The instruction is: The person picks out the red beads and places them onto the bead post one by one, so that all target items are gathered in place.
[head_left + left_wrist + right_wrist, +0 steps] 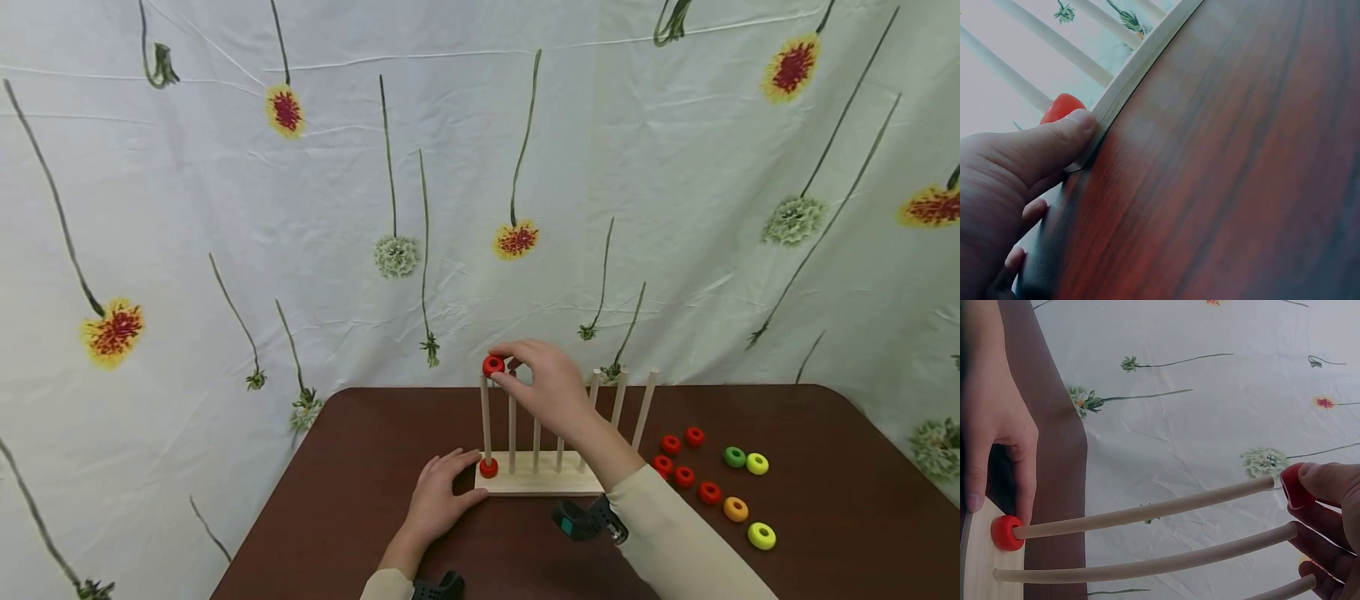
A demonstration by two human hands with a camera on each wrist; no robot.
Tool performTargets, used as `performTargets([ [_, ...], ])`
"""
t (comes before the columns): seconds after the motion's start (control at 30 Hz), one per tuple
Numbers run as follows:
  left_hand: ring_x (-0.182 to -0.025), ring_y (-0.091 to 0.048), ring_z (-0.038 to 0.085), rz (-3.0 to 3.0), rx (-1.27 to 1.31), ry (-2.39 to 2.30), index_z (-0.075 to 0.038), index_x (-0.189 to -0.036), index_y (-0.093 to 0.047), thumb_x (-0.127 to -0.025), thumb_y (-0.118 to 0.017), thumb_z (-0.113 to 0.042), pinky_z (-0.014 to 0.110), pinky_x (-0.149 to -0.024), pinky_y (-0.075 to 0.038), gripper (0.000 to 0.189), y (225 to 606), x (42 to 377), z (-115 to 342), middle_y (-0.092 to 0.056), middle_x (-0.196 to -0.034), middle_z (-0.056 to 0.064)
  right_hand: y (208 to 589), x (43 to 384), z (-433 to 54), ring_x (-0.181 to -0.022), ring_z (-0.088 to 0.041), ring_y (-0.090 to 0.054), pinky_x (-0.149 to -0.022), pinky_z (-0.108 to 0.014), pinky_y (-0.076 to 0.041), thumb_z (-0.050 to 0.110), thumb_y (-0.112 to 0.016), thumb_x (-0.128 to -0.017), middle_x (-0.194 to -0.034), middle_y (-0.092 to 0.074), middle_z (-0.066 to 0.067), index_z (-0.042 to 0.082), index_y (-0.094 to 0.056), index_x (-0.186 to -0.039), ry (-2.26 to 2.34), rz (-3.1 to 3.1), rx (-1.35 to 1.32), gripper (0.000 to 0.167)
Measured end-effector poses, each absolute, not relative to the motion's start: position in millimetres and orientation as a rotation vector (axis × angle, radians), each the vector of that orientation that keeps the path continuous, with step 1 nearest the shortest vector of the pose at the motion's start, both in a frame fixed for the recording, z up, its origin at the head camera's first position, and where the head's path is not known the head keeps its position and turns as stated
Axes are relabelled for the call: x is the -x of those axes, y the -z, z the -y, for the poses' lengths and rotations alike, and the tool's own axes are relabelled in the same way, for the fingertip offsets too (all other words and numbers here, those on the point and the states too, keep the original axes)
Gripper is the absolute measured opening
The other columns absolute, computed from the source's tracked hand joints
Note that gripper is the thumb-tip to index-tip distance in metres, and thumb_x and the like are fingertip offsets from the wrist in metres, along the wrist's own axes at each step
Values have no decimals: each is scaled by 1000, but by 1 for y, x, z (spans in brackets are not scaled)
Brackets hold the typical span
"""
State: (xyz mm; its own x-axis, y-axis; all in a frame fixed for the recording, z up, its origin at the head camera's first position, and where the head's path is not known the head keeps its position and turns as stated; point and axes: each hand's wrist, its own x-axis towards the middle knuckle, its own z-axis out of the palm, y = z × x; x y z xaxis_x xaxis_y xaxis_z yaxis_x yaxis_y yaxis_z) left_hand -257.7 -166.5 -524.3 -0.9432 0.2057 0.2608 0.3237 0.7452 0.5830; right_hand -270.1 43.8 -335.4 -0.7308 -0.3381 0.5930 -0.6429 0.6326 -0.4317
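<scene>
Red bead (492, 367), one, ring-shaped: held at the upper tip of the leftmost peg (486, 417), clamped between the thumb and index finger of the right hand (551, 387); in the right wrist view the peg's tip is seen bare just beside it, so the bead is judged not yet threaded. Wooden base (543, 485), pale, fitted with a row of pegs: set on the dark brown tabletop (330, 500) and touched at its left end by the left hand (437, 502), whose fingers are spread apart, the thumb laid at the front edge (by this touch the base is presumably steadied). Second red bead (489, 469), one: seated at the foot of the same peg. Loose beads, assorted: scattered to the right of the base, comprising several red beads (684, 477), one green bead (734, 457), one orange bead (736, 509) and two yellow-green beads (762, 536). Step in hand, as judged: the hole being lined up with the peg. Next move, as judged: the hole to be centred over the tip, the bead lowered, then released.
</scene>
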Motion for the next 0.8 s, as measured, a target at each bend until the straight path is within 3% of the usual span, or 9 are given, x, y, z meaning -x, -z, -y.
performTargets([
  [0.2,-137,-52,35,2752,440,984,-13,-132,-66,-83,-80,-33,65,-117,-29,54,525,257,167,-66,-135,8,335,273,-36,-97,-21,-71,-82,-39,-58,21,-75,-90,-115,-73,-1,17,-72,-121,-931,2406,-803,30],
  [0.47,-138,-50,34,2772,423,1006,-14,-133,-65,-84,-80,-33,64,-119,-27,55,524,257,168,-65,-137,7,339,273,-30,-94,-17,-71,-73,-30,-55,22,-74,-91,-117,-72,1,19,-71,-122,-912,2454,-783,31],
  [0.8,-138,-51,35,2759,428,1007,-14,-133,-65,-83,-80,-34,64,-118,-27,55,524,257,167,-65,-136,8,341,274,-30,-96,-20,-71,-74,-34,-56,24,-73,-92,-116,-74,-1,18,-71,-123,-869,2499,-770,32],
])
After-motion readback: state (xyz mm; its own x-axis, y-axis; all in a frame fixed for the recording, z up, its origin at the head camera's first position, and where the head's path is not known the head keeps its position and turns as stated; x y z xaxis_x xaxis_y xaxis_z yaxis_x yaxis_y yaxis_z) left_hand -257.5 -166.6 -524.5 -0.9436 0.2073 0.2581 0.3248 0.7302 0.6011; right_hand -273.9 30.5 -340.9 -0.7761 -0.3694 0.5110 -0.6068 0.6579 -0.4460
